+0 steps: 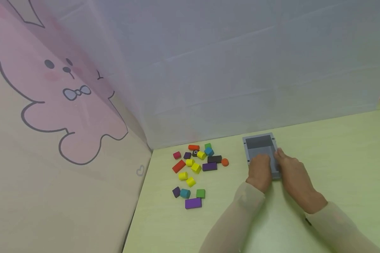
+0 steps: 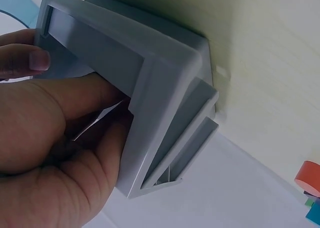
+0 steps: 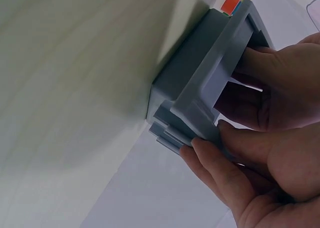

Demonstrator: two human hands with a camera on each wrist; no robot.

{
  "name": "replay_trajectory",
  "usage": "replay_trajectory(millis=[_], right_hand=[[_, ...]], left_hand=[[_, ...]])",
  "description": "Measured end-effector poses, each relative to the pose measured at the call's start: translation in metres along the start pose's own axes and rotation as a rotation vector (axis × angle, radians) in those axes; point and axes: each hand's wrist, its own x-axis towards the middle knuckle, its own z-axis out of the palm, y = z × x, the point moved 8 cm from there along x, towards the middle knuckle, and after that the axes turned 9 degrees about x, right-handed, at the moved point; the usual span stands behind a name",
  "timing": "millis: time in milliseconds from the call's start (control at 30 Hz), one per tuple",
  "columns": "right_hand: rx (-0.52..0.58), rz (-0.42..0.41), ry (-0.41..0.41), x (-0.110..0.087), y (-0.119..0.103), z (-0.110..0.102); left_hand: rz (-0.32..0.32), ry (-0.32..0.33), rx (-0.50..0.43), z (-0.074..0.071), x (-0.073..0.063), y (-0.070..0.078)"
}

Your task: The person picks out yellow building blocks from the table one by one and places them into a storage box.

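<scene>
A grey plastic bin [image 1: 259,142] stands on the table, both hands at its near end. My left hand [image 1: 260,172] reaches over the near left side, and in the left wrist view its thumb and fingers [image 2: 102,87] go down inside the bin. Whatever its fingertips touch is hidden by the bin wall. My right hand [image 1: 296,175] grips the right rim. In the right wrist view its thumb [image 3: 245,138] is at the bin's opening and its fingers [image 3: 215,160] lie along the outside. The part of the bin's floor that shows is bare.
Several coloured blocks lie scattered left of the bin, among them a red block [image 1: 178,166], a purple block [image 1: 193,203], a green block [image 1: 201,193] and an orange round block [image 1: 225,162]. A pale wall [image 1: 209,88] borders the table's back, and a bunny-print curtain [image 1: 66,116] the left.
</scene>
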Motion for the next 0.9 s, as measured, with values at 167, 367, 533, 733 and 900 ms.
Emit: replay_trajectory(millis=[167, 367, 533, 733, 900], right_hand=[[-0.003, 0.008, -0.01, 0.002, 0.0, 0.0], [0.0, 0.016, -0.027, 0.0, 0.001, 0.0], [-0.001, -0.006, 0.002, 0.001, 0.002, -0.001], [0.007, 0.013, -0.016, 0.001, 0.004, 0.001], [0.015, 0.012, -0.017, 0.0, 0.004, 0.002]], left_hand=[[0.003, 0.002, 0.0, -0.002, -0.001, 0.0], [-0.008, -0.003, 0.011, -0.005, -0.004, 0.0], [-0.003, 0.016, 0.042, -0.011, -0.008, 0.0], [0.002, 0.069, 0.07, -0.02, -0.014, -0.004], [0.029, 0.098, 0.073, -0.025, -0.02, -0.007]])
